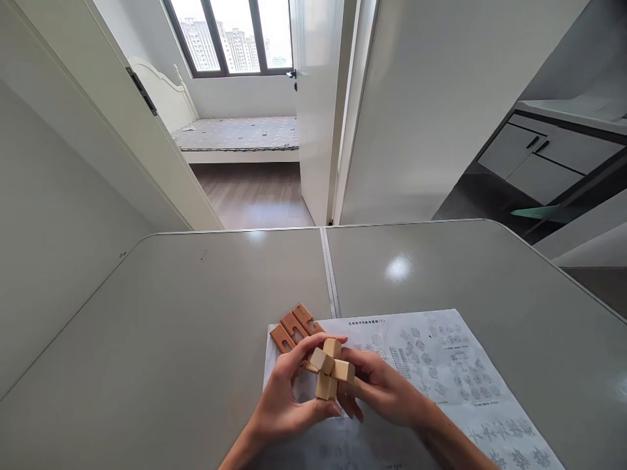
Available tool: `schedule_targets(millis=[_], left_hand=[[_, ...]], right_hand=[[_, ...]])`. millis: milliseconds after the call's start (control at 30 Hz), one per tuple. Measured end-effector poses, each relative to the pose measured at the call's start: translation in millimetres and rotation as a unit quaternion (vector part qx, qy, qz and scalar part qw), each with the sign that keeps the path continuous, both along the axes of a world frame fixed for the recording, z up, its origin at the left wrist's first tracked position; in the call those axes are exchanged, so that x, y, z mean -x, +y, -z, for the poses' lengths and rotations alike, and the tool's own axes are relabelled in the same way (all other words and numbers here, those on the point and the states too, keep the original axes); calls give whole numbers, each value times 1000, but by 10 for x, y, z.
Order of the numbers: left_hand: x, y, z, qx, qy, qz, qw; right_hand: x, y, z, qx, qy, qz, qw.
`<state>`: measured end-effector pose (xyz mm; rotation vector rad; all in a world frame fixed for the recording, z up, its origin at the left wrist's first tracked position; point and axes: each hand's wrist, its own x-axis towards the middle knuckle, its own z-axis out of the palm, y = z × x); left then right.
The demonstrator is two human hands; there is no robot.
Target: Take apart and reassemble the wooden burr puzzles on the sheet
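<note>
A small wooden block puzzle (330, 369), made of pale interlocked bars, is held between both hands just above the table. My left hand (289, 395) grips it from the left, fingers curled over the top and thumb below. My right hand (385, 388) closes on it from the right. Loose reddish-brown notched wooden pieces (294, 326) lie on the table just beyond my left hand. A printed instruction sheet (441, 365) with diagrams lies under and to the right of my hands.
The grey folding table (171, 313) has a centre seam (329, 267). Beyond it an open doorway shows a wooden floor, a bed platform and a window. Grey cabinets (548, 156) stand at the far right.
</note>
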<state>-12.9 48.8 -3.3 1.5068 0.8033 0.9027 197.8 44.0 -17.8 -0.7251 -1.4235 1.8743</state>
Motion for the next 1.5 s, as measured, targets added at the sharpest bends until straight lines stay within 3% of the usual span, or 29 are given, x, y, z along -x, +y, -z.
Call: schedule_targets(millis=[233, 367, 467, 800, 933, 1133, 1300, 1500], left_hand=[[-34, -33, -6, 39, -47, -8, 998], [-30, -48, -33, 30, -40, -2, 999], [-27, -51, -55, 19, -45, 1, 999], [-18, -57, -85, 14, -43, 15, 999], [-5, -25, -59, 32, -69, 15, 997], [-4, -14, -27, 42, -85, 49, 994], [-8, -14, -90, 3, -51, 25, 998], [13, -21, -100, -27, 9, -11, 1000]], right_hand=[[111, -88, 53, 63, 110, 3, 992], [212, -153, 97, 160, 197, 11, 967], [270, -176, 100, 189, 253, -3, 949], [325, -228, 108, 245, 276, -14, 929], [325, -205, 120, 215, 263, -19, 940], [166, -86, 36, 56, 150, -53, 986], [109, -63, -58, -10, 38, 17, 999], [147, -113, -65, -95, -57, 104, 988]])
